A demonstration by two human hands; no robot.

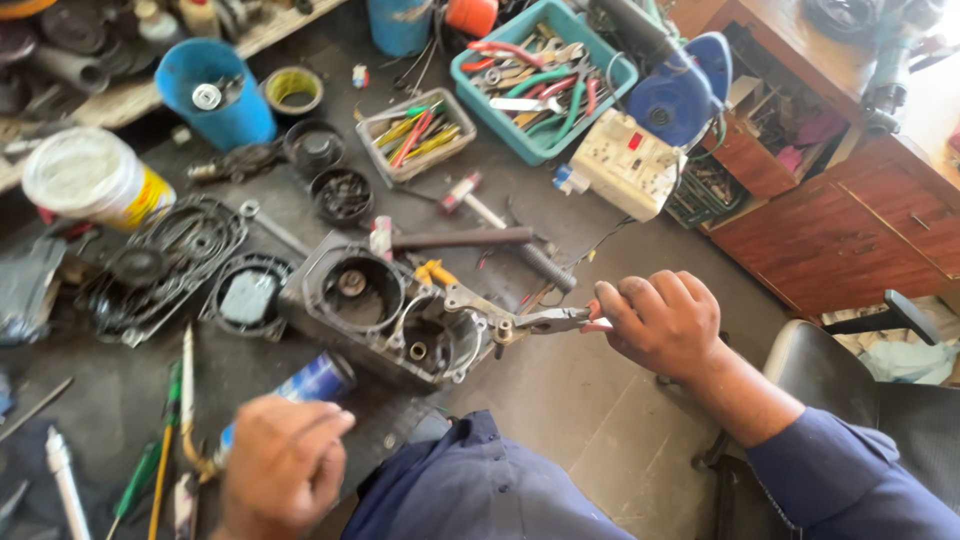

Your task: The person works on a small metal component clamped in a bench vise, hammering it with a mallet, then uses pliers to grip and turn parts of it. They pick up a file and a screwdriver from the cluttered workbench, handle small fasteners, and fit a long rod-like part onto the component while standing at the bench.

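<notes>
Across the top of the cluttered dark workbench [600,400], a teal plastic tray [545,80] holds pliers and cutters, a small clear tub [415,132] holds coloured screwdrivers, and a blue plastic cup [215,95] holds a round metal part. The right hand [660,322] has its fingers curled tight round the handles of metal pliers [520,318], whose nose reaches the grey two-bore metal housing [385,305] (mid-bench, just ahead of the lap). The left hand [283,462] hovers loosely curled above a blue spray can [315,382], beside wooden cabinets [850,220].

The right hand [660,320] is closed in a fist, knuckles up, its blue-sleeved forearm stretched forward from the lower right. The left hand [285,465] hangs low, fingers curled loosely downward.
</notes>
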